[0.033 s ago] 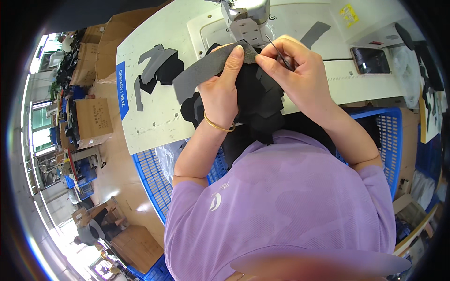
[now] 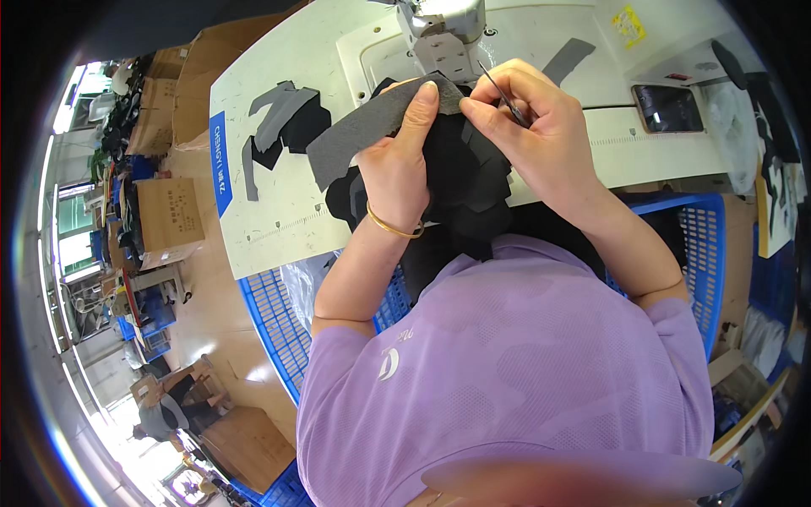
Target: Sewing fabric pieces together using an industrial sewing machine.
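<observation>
1. Under the sewing machine head, the left hand pinches a grey fabric piece over black pieces.
2. Right hand grips a thin tool (stitching seemingly not yet begun).
3. More cut pieces wait on the table.

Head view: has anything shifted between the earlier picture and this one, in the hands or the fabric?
Nothing visibly changed. The left hand still pinches the grey fabric piece over the black fabric bundle, and the right hand still holds the thin pointed tool at its edge, below the sewing machine head.
</observation>
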`<action>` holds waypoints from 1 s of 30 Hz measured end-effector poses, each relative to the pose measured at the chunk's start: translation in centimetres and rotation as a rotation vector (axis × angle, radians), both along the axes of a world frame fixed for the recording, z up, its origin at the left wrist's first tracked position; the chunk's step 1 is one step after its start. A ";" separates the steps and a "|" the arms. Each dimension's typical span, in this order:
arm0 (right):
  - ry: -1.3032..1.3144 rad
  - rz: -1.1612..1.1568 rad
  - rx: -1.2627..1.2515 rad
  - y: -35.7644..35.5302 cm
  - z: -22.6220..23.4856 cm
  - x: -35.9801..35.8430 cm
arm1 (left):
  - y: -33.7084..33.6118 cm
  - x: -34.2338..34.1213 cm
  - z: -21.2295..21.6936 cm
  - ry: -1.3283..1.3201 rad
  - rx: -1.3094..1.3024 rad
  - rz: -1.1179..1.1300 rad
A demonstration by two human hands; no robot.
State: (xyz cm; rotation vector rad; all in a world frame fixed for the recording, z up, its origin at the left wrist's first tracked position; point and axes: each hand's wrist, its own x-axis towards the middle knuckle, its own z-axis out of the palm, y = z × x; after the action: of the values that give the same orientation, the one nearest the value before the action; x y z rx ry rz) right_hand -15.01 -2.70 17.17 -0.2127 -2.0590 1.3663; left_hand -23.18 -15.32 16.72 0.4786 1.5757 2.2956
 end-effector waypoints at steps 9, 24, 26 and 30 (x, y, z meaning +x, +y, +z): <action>-0.104 0.077 -0.352 -0.2 0.3 0.3 | 0.2 0.3 0.2 -0.061 0.011 0.037; -0.141 0.196 -0.425 -0.1 0.8 0.2 | 0.4 -0.8 -0.4 0.016 -0.103 0.022; -0.139 0.194 -0.416 -0.1 0.7 0.1 | 0.4 -0.9 -0.4 -0.016 -0.069 0.017; -0.139 0.168 -0.383 -0.3 0.7 0.1 | 0.5 -0.5 0.5 -0.039 -0.058 0.010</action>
State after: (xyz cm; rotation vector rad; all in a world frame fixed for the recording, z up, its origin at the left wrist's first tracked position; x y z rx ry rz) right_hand -14.87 -3.01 17.84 -0.3102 -1.9426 1.8945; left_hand -23.65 -14.80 17.24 0.4102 1.6240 2.2462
